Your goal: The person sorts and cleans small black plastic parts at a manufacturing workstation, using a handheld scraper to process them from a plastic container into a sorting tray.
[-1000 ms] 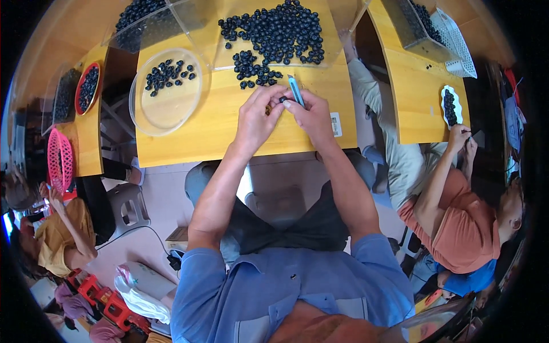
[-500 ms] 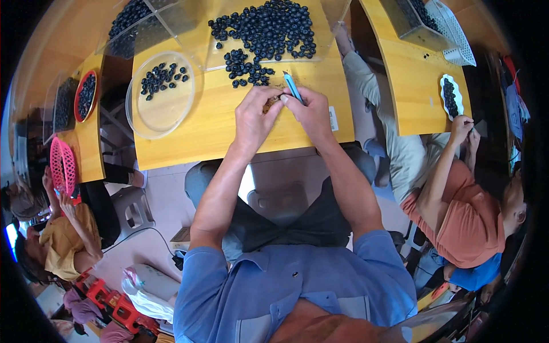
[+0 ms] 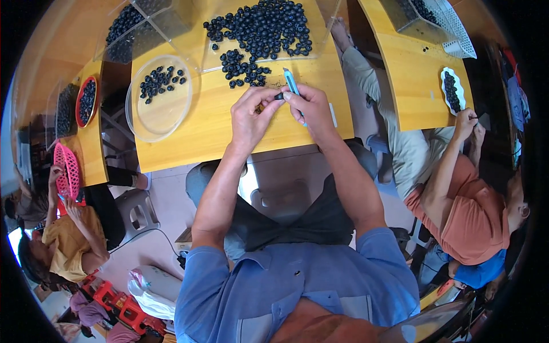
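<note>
I am sitting at the yellow table [image 3: 220, 114], my forearms reaching over its near edge. To my right, a co-worker in an orange shirt [image 3: 466, 214] is sitting at another table [image 3: 409, 97]. On mine, the pile [image 3: 266, 28] of dark balls is spreading across the far side, a small cluster [image 3: 243, 68] trailing toward me. A clear round dish [image 3: 163, 123] is lying left of it, a few balls resting in its upper part. My left hand [image 3: 251, 117] is closing its thumb and fingertips on one ball. My right hand [image 3: 311, 108] is gripping a blue cutter [image 3: 290, 83], tip pointing away from me, its thumb meeting the left fingertips. That ball [image 3: 279, 96], smallest of all, is sitting between my two hands, just above the table.
</note>
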Available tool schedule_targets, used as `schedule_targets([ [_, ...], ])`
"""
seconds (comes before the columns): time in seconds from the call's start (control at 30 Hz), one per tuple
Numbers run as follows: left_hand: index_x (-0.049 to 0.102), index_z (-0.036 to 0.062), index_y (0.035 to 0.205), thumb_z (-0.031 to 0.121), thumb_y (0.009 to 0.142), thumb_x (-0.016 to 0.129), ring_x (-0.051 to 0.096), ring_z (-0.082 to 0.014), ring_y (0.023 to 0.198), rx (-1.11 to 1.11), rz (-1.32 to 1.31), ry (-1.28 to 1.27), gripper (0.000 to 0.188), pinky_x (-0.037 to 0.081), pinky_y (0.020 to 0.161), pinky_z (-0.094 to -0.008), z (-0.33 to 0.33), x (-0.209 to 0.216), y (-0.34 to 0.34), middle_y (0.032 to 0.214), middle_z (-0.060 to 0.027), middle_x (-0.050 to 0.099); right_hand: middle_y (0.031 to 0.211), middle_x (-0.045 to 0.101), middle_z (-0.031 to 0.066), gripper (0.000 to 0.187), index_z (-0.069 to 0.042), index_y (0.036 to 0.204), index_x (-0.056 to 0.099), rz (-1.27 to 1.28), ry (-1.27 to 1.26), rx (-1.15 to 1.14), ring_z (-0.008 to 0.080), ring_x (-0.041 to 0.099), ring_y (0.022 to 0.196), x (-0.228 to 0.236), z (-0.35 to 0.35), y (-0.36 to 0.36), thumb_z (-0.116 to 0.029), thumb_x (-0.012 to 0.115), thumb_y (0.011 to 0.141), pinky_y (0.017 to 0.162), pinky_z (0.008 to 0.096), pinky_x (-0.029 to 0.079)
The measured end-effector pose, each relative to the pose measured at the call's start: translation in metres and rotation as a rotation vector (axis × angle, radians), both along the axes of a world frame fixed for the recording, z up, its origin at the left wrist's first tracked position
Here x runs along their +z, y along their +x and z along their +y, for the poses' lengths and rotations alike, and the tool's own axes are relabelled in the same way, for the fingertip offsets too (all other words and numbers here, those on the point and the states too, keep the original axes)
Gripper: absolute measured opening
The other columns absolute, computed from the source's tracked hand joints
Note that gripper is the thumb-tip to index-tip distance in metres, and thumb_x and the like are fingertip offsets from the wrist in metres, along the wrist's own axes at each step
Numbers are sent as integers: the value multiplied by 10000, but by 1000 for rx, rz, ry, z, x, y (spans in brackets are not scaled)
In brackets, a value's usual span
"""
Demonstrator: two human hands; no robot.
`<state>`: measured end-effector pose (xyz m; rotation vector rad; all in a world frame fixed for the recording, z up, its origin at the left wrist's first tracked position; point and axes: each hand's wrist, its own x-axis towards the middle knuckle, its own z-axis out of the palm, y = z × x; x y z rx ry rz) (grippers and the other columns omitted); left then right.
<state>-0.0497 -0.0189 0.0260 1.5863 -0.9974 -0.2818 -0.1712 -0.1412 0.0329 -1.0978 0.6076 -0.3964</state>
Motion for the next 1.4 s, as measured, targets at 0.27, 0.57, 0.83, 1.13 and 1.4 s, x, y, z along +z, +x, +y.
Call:
schedule_targets([
  [0.27, 762, 4, 1080, -24, 874, 809, 647, -114, 791, 20, 53, 47, 213, 550, 704, -260, 7, -7, 0, 980, -69, 738, 693, 561, -45, 161, -12, 1069, 749, 50, -75, 21, 45, 500, 592, -6, 2, 0, -136, 689, 985, 507, 234, 359],
  [0.57, 685, -16, 1186, -8, 958, 754, 694, -97, 870, 79, 400, -37, 238, 572, 796, -253, 19, -27, 2, 1006, -65, 752, 942, 700, 133, 237, -57, 1163, 687, 120, -1306, -125, 331, 704, 790, -15, 17, -9, -84, 701, 928, 663, 428, 559],
  [0.83, 687, -43, 1176, -25, 961, 746, 711, -108, 910, 51, 612, -133, 224, 592, 842, -258, 17, -25, 6, 1028, -77, 757, 822, 636, 58, 284, -72, 1135, 699, 106, -1510, -141, 256, 678, 708, -15, 17, -14, -86, 770, 860, 597, 391, 540],
  [1.13, 692, -43, 1197, -34, 961, 743, 716, -108, 916, 32, 574, -126, 242, 593, 862, -254, 19, -27, 6, 1038, -78, 763, 899, 676, 96, 343, -65, 1177, 702, 132, -1459, -104, 313, 688, 743, -13, 20, -16, -10, 752, 842, 633, 414, 541],
  [1.4, 705, -26, 1191, -31, 952, 755, 711, -96, 915, 18, 574, -111, 244, 583, 838, -240, 19, -27, 7, 1023, -68, 766, 897, 677, 96, 348, -66, 1182, 704, 132, -1467, -118, 309, 689, 734, -16, 19, -16, -9, 749, 842, 627, 413, 540],
])
